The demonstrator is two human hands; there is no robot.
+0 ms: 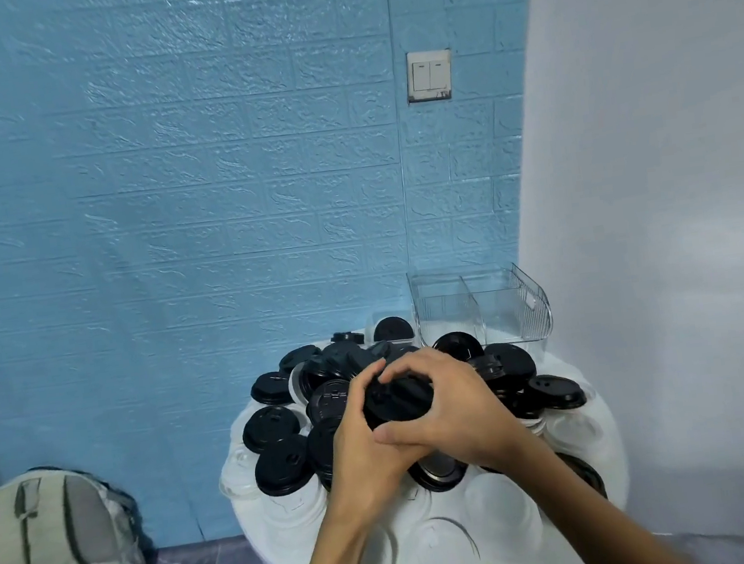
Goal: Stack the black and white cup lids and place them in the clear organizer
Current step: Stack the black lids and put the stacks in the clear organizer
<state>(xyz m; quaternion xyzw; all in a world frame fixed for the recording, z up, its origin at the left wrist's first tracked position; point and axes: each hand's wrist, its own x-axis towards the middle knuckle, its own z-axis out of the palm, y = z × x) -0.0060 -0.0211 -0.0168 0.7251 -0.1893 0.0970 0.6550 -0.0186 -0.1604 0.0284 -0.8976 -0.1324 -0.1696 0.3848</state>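
- We see a blue brick-patterned wall point(171, 189) far beyond our hands, with a light switch point(430, 76) high above them.
- A white wall point(663, 152) rises to the right of our grip.
- A round white table point(298, 539) lies under our hands.
- A grey backpack point(54, 555) sits on the floor, well to the left of the grip and lower.
- The clear organizer point(481, 306) stands on the table beyond our hands, up and to the right; we make out a divider between two compartments.
- Loose black lids point(270, 428) are heaped around and behind the grip, mostly to its left and far side.
- White lids point(499, 495) lie on the table just below our hands, hard to tell from the tabletop.
- Our right hand point(451, 408) curls over the stack from the right.
- Our left hand point(366, 442) curls round it from the left, fingers touching the right hand's.
- The stack point(398, 400) of black lids is held between both hands, above the heap.
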